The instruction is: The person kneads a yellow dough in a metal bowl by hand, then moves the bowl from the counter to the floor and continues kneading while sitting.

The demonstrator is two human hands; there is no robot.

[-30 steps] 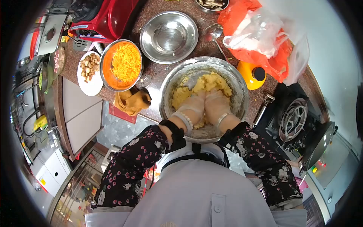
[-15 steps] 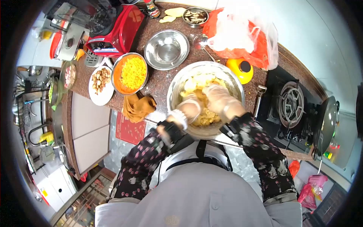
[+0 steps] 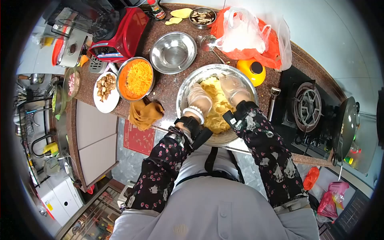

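Note:
A large steel mixing bowl (image 3: 182, 86) holds a mass of soft yellow dough or mash (image 3: 218, 110) with pressed dents in it. Both of my hands are inside the bowl in thin clear plastic gloves. My left hand (image 3: 200, 98) rests along the left inner wall, against the dough's left edge, fingers pointing to the far rim. At the far right side, my right hand (image 3: 233, 87) touches the dough with its fingers stretched toward the rim. Neither hand is lifting any dough; the fingertips are partly hidden by glove and dough. White beads circle my left wrist.
Left of the bowl are shredded orange vegetable (image 3: 139, 76) in a bowl, a white plate (image 3: 106, 104) of brown pieces and a brown cloth (image 3: 146, 114). Behind stand an empty steel bowl (image 3: 174, 52) and plastic bags (image 3: 248, 36). At right are a yellow container (image 3: 248, 78) and a gas stove (image 3: 308, 106).
My hands have moved apart, from the middle of the dough to the left and right sides of the bowl. More of the dough's middle now shows.

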